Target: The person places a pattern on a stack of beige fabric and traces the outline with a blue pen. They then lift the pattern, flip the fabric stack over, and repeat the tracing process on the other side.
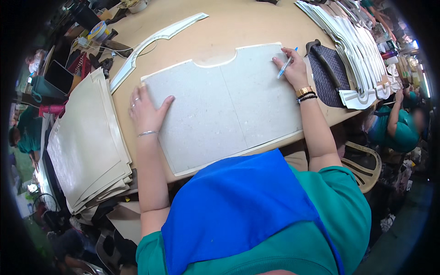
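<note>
A large grey board (224,107) with a curved notch in its far edge lies flat on a pale sheet of the same outline on the wooden table (229,27). My left hand (145,109) presses flat on the board's left edge, fingers spread. My right hand (292,68) rests near the board's far right corner and holds a blue pen (286,65), tip against the board's edge.
A stack of beige cut sheets (85,142) lies to my left. A long curved white strip (153,41) sits beyond the board. On the right are a dark woven piece (331,75) and several fanned white strips (357,46). A seated person in green (396,128) is at right.
</note>
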The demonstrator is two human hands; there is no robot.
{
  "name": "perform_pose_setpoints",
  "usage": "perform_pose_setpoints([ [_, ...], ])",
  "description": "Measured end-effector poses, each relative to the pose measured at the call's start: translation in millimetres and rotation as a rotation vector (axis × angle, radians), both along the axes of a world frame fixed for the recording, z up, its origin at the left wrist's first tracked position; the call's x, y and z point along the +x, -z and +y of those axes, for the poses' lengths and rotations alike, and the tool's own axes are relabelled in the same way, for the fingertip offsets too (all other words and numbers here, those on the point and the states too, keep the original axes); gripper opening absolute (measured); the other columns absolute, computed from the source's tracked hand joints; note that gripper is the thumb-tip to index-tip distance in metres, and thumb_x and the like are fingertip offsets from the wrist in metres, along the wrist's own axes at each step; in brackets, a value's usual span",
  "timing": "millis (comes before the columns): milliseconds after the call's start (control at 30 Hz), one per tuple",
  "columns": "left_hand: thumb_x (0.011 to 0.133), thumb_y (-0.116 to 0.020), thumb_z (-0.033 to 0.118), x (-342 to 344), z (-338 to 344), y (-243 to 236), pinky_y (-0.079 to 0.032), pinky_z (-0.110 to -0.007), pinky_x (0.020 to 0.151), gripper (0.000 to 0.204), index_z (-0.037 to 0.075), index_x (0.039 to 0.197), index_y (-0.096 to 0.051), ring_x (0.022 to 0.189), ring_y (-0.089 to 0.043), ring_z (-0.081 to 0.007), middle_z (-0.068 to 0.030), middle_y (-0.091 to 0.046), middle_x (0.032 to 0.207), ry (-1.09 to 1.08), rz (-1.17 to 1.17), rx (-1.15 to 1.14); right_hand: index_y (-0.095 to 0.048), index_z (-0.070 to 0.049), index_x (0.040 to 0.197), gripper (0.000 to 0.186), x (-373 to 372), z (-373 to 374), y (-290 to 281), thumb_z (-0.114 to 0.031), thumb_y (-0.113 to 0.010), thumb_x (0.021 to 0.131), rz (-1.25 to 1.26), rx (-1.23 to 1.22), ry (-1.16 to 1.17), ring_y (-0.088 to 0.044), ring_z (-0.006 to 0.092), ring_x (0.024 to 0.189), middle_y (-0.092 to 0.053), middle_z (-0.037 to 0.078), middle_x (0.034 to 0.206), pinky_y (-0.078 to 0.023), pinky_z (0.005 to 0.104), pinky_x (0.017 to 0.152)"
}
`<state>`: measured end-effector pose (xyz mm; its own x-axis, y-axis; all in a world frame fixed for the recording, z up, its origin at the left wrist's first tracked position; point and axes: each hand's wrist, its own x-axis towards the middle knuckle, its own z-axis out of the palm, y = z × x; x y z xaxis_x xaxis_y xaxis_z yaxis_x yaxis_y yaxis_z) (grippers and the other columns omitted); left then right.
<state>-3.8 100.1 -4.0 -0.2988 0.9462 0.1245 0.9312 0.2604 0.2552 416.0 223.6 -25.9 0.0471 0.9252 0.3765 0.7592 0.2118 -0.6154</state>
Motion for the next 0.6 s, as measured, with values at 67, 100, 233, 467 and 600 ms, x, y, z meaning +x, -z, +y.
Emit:
perform_pose_setpoints([
  [67, 0.070, -0.066, 0.066, -3, -4, 4, -0.020, -0.058, 0.109, 0.099, 0.003, 0.139, -0.036, 0.139, -0.023, -0.0355, -0.0213, -0.029, 0.148, -0.050, 0.018, -0.051, -0.061, -0.004, 0.113, 0.052, -3, -2, -7, -0.028, -0.082, 0.072, 0.026, -0.073, 0.037, -0.061, 0.0230, 0.101, -0.066, 0.014, 0.106, -0.048, 0.0327, 0.088],
  [100, 0.070, -0.065, 0.069, -4, -5, 5, -0.017, -0.059, 0.110, 0.102, 0.002, 0.140, -0.034, 0.141, -0.020, -0.0352, -0.0217, -0.027, 0.149, -0.076, 0.028, -0.077, -0.061, -0.003, 0.115, 0.055, -5, -2, -8, -0.028, -0.083, 0.071, 0.039, -0.110, 0.054, -0.060, 0.0211, 0.103, -0.065, 0.013, 0.107, -0.048, 0.0321, 0.089],
  [233, 0.070, -0.062, 0.072, -1, -4, 3, -0.012, -0.061, 0.111, 0.105, 0.001, 0.141, -0.033, 0.142, -0.015, -0.0342, -0.0212, -0.025, 0.150, -0.077, -0.002, -0.090, -0.061, -0.002, 0.114, 0.055, 6, 8, 3, -0.025, -0.084, 0.070, 0.105, -0.128, 0.042, -0.059, 0.0203, 0.105, -0.064, 0.013, 0.110, -0.047, 0.0311, 0.090],
  [467, 0.068, -0.062, 0.073, -1, -4, 5, -0.008, -0.064, 0.110, 0.107, 0.002, 0.143, -0.032, 0.143, -0.013, -0.0335, -0.0198, -0.023, 0.151, -0.109, -0.005, -0.111, -0.059, 0.000, 0.115, 0.057, 3, 13, -1, -0.022, -0.085, 0.068, 0.207, -0.166, 0.004, -0.055, 0.0190, 0.108, -0.061, 0.011, 0.114, -0.045, 0.0305, 0.094],
  [600, 0.069, -0.062, 0.072, -2, -3, 6, -0.008, -0.066, 0.109, 0.107, 0.002, 0.143, -0.031, 0.143, -0.013, -0.0342, -0.0195, -0.022, 0.152, -0.110, 0.001, -0.110, -0.058, 0.000, 0.116, 0.059, 1, 15, 1, -0.020, -0.086, 0.068, 0.252, -0.161, -0.002, -0.055, 0.0193, 0.109, -0.061, 0.010, 0.115, -0.044, 0.0306, 0.095],
])
